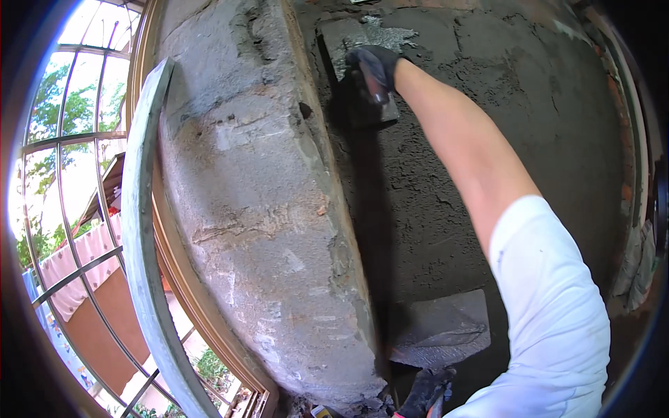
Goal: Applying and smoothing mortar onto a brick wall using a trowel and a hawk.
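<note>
My right hand [369,70], in a dark glove, is closed on the handle of a plastering trowel [369,31]. The trowel's blade lies against the dark, rough mortar on the wall [488,139], beside the corner of the pale concrete column. At the bottom of the view my left hand [425,390], also gloved, grips a second flat tool [439,324], a plate smeared with grey mortar. That plate is held low, near the foot of the column's edge.
The pale, rough column [251,174] fills the centre-left. A greenish straightedge [139,174] leans along the window frame [178,279], outside which are bars [56,146], foliage and hanging cloths. A brick-edged opening [637,223] borders the wall at the right.
</note>
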`<state>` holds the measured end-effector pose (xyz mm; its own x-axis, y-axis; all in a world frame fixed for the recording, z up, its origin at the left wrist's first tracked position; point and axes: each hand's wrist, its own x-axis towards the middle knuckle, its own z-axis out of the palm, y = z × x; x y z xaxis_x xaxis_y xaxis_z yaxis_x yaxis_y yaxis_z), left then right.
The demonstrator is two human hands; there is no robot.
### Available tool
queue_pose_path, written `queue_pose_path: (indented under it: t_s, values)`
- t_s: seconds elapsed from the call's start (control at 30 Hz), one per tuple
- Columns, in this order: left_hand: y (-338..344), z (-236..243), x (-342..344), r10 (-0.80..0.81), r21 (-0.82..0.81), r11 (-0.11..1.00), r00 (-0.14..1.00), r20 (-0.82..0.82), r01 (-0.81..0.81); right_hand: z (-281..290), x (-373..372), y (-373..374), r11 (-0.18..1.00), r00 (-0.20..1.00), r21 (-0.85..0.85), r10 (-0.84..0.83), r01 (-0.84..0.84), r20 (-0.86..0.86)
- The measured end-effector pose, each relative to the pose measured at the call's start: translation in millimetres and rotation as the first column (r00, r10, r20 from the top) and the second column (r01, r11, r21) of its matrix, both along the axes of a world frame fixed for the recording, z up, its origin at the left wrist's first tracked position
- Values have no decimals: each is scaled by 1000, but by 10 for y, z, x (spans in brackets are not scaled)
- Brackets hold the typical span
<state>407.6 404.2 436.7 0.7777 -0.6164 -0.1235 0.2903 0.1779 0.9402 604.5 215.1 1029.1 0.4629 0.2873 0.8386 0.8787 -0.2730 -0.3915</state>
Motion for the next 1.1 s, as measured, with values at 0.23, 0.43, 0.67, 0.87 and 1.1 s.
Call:
queue_pose_path:
  t_s: [0.23,0.43,0.67,0.87,1.1]
  values:
    - [45,-9,81,-84,29,996,993,-82,86,66,34,353,711,792,-361,-483,604,373]
    - [-14,-3,99,-117,-62,991,993,-26,115,-550,-298,102,114,357,-340,-393,933,847]
    - [-385,-314,299,-105,-76,992,994,-23,103,36,-749,-547,833,834,-45,-549,551,49]
    - [-357,-185,60,-20,-8,1000,997,68,21,-78,-951,-882,786,781,28,-608,617,-140]
    - [-236,-413,-43,26,81,993,803,596,-92,-626,-1080,-1471,330,390,-208,-779,921,491]
